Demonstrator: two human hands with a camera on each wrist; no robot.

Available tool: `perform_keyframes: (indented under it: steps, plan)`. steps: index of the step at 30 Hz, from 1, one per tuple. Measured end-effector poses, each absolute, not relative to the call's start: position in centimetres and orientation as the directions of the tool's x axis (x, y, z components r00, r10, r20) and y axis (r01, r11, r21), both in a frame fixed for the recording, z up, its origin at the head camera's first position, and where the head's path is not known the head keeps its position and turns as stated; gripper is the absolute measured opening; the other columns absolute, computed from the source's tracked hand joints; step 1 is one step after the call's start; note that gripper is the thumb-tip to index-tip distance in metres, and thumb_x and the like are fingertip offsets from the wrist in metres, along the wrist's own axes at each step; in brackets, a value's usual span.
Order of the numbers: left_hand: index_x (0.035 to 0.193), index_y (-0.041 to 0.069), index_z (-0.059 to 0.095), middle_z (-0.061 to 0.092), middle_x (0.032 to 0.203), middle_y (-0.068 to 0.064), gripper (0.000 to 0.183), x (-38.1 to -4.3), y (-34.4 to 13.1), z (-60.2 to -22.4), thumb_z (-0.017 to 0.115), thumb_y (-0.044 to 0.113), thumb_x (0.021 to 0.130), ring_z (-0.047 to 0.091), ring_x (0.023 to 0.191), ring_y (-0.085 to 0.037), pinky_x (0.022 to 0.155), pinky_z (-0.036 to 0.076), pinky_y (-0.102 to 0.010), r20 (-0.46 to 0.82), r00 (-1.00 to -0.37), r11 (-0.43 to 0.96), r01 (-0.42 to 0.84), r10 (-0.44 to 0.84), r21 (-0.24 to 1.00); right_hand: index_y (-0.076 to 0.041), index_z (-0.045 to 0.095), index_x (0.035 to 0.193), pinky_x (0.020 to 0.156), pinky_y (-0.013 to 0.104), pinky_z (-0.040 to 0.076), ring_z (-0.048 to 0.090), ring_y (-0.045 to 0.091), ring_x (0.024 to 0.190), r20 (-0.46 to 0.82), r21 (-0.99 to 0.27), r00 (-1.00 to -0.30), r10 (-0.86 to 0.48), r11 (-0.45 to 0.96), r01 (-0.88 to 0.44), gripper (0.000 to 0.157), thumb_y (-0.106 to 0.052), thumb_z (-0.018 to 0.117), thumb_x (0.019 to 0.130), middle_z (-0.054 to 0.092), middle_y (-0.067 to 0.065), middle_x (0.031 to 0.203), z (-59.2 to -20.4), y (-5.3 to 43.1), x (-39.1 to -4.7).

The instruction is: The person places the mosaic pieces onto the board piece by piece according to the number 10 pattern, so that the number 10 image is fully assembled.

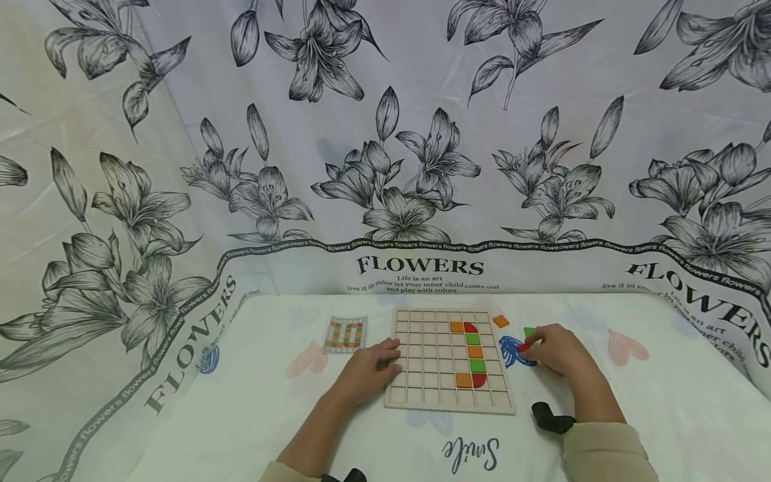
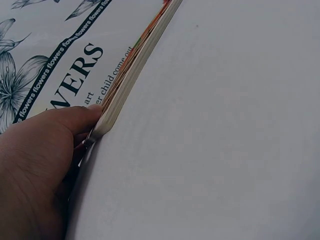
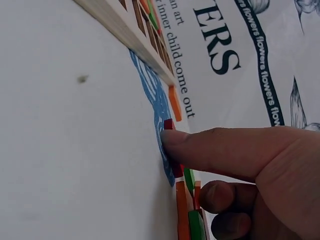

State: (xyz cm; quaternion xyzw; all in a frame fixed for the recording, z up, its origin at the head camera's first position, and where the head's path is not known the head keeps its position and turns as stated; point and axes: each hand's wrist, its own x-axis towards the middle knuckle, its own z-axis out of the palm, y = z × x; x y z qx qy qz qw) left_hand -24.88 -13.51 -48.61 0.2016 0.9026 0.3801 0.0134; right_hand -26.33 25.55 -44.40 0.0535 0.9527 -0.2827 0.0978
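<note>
A wooden grid board lies flat on the table. Red, orange and green tiles fill several of its squares, in a column with short arms at top and bottom. My left hand rests at the board's left edge, its thumb touching the rim in the left wrist view. Beyond the board's right side, my right hand pinches a small red tile close to the tabletop. Under that hand lie loose tiles, among them a green tile and an orange tile.
A small pattern card with a coloured grid lies left of the board. One orange tile sits by the board's upper right corner. A flower-printed cloth rises behind the table.
</note>
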Motion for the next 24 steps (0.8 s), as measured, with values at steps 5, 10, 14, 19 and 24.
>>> perform_keyframes:
  steps: [5,10,14,19,24]
  plan:
    - [0.128,0.012,0.067,0.053,0.146,0.008,0.039,-24.82,-13.54,-48.6,0.066,0.031,0.094,0.043,0.141,-0.015,0.117,0.034,-0.045,0.13,-0.916,0.629,0.359,0.379,0.69,-0.008,0.069,0.091,0.056,0.029,0.041,0.051,0.022,0.077,-0.213,-0.539,-0.976,0.05,0.827,0.16,0.032,-0.037,0.078,0.081,0.059,0.011,0.088,-44.45,25.25,-26.13]
    - [0.127,0.012,0.067,0.053,0.145,0.007,0.039,-24.83,-13.54,-48.54,0.066,0.032,0.094,0.043,0.14,-0.015,0.117,0.034,-0.045,0.132,-0.916,0.632,0.361,0.379,0.686,-0.006,0.071,0.106,0.062,0.032,0.046,0.053,0.025,0.083,-0.216,-0.53,-0.976,0.003,0.839,0.12,0.043,-0.037,0.081,0.077,0.061,0.014,0.097,-44.08,25.46,-26.06]
    - [0.127,0.012,0.067,0.053,0.145,0.007,0.039,-24.85,-13.53,-48.5,0.066,0.032,0.094,0.043,0.14,-0.016,0.117,0.034,-0.045,0.132,-0.917,0.634,0.359,0.376,0.685,-0.007,0.072,0.113,0.072,0.038,0.051,0.053,0.027,0.089,-0.224,-0.519,-0.974,-0.027,0.85,0.095,0.046,-0.031,0.083,0.076,0.062,0.017,0.105,-44.21,25.68,-26.28]
    - [0.127,0.012,0.067,0.053,0.146,0.007,0.038,-24.86,-13.52,-48.55,0.066,0.032,0.094,0.043,0.14,-0.015,0.117,0.034,-0.045,0.129,-0.918,0.633,0.355,0.374,0.688,-0.009,0.074,0.1,0.071,0.036,0.049,0.053,0.025,0.087,-0.216,-0.53,-0.976,-0.014,0.841,0.105,0.031,-0.029,0.081,0.078,0.062,0.012,0.098,-44.72,25.48,-26.53]
    - [0.126,0.012,0.067,0.053,0.145,0.007,0.038,-24.86,-13.46,-48.47,0.066,0.032,0.094,0.043,0.14,-0.016,0.117,0.033,-0.045,0.132,-0.918,0.633,0.357,0.374,0.687,-0.01,0.067,0.086,0.06,0.031,0.04,0.051,0.021,0.075,-0.155,-0.562,-0.987,-0.036,0.825,0.058,0.021,-0.025,0.08,0.078,0.057,0.007,0.081,-44.82,25.15,-26.48]
